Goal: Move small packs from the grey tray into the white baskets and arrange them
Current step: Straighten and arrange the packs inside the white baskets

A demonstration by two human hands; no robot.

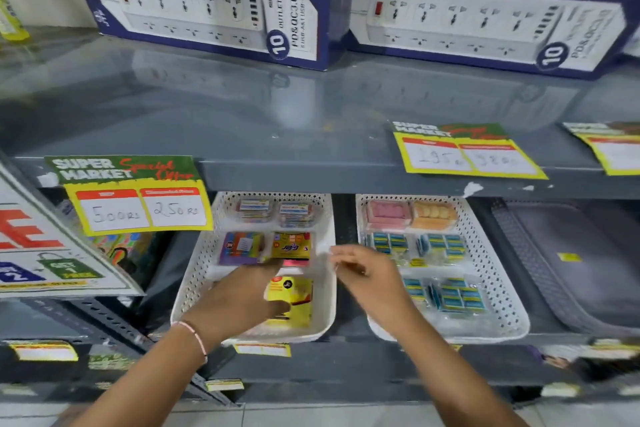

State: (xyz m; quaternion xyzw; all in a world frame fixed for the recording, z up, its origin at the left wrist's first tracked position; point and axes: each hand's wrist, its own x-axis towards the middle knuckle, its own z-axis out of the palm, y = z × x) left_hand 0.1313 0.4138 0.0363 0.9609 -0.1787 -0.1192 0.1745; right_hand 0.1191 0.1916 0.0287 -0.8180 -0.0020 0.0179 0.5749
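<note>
Two white perforated baskets stand side by side on the lower shelf. The left basket [194,274] holds a purple pack [240,248], a yellow-and-black pack [292,244], a large yellow pack [294,298] and clear boxes at the back. The right basket [495,274] holds several blue packs [453,295], with pink and orange packs behind them. My left hand [235,298] lies inside the left basket, fingers stretched toward the middle row and thumb touching the large yellow pack. My right hand [367,270] hovers between the baskets, fingers apart, blurred, with nothing in it. The grey tray [554,288] sits to the right.
The grey shelf [311,170] above overhangs the backs of the baskets and carries power-strip boxes [214,10]. Price cards [138,208] hang from its front edge. A slanted offer sign [41,253] stands at the left. More price labels line the lower shelf edge.
</note>
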